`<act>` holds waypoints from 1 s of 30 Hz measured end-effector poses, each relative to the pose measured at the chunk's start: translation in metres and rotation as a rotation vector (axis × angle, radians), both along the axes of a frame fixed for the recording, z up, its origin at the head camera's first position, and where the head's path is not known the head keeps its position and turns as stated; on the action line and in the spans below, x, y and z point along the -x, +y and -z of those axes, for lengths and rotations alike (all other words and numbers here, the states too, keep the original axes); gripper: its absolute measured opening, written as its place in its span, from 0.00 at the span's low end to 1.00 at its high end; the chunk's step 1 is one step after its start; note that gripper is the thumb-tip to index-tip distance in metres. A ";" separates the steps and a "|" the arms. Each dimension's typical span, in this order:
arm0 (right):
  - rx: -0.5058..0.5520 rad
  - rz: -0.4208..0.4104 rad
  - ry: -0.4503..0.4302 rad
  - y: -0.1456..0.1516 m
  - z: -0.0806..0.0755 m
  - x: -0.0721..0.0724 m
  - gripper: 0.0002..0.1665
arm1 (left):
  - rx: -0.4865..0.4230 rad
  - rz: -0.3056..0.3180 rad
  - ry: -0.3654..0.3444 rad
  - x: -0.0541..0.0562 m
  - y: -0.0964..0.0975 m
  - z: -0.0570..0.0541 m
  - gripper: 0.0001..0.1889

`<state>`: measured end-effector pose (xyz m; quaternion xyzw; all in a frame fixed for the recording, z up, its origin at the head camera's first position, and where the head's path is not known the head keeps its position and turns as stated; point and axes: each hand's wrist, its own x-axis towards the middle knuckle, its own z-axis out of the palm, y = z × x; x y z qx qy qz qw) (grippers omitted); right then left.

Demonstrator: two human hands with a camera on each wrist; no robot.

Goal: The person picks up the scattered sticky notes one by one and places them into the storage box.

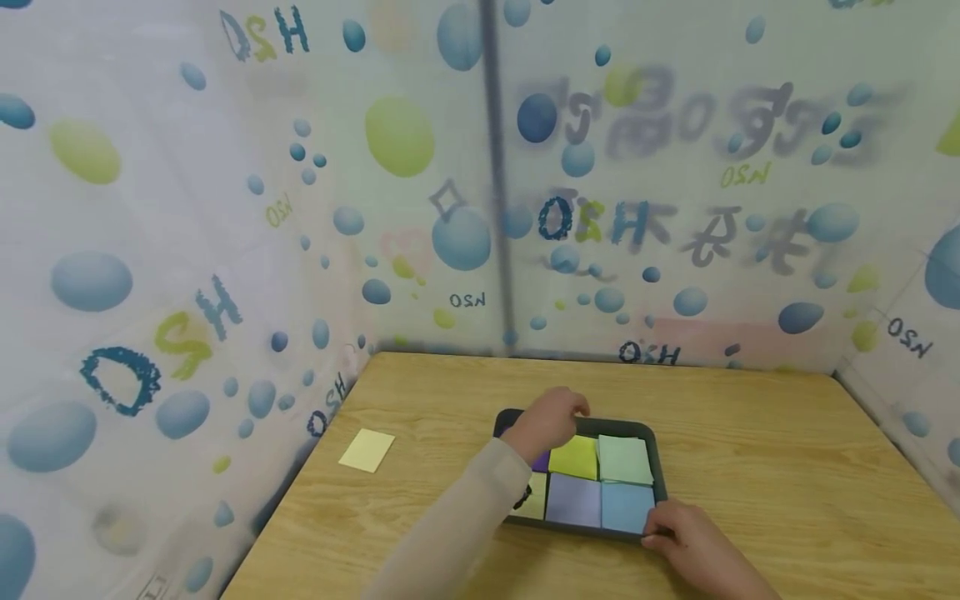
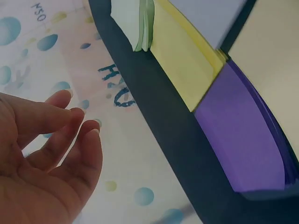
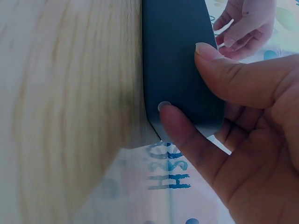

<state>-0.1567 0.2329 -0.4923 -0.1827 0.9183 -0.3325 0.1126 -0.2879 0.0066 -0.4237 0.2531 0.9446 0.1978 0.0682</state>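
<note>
A dark rectangular tray (image 1: 657, 467) holds stacks of square paper notes in two rows. Light green notes (image 1: 625, 460), yellow notes (image 1: 573, 457) and purple notes (image 2: 238, 126) fill the far row. Nearer lie blue notes (image 1: 627, 507), lavender notes (image 1: 573, 500) and pale yellow notes (image 1: 535, 498), the last partly hidden by the left sleeve. My left hand (image 1: 549, 421) is over the tray's far left side; its fingers are loosely bent with nothing between them, just beside the rim in the left wrist view. My right hand (image 1: 690, 533) grips the near right corner, thumb and fingers against the tray wall.
A single pale yellow note (image 1: 367, 450) lies on the wooden table (image 1: 750, 442), left of the tray. Patterned white curtains (image 1: 420, 250) with blue and green drops stand along the table's back and sides.
</note>
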 end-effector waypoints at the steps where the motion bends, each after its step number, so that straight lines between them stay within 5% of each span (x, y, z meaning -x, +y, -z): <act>1: -0.001 0.004 -0.006 -0.001 0.000 0.000 0.04 | -0.002 -0.009 0.001 -0.001 -0.003 -0.001 0.19; 18: -0.002 -0.018 0.026 0.002 0.002 0.000 0.05 | -0.013 -0.004 0.079 -0.008 -0.027 -0.002 0.12; 30: -0.005 0.026 -0.061 -0.001 0.001 0.003 0.04 | -0.083 -0.031 0.222 -0.003 -0.071 0.015 0.11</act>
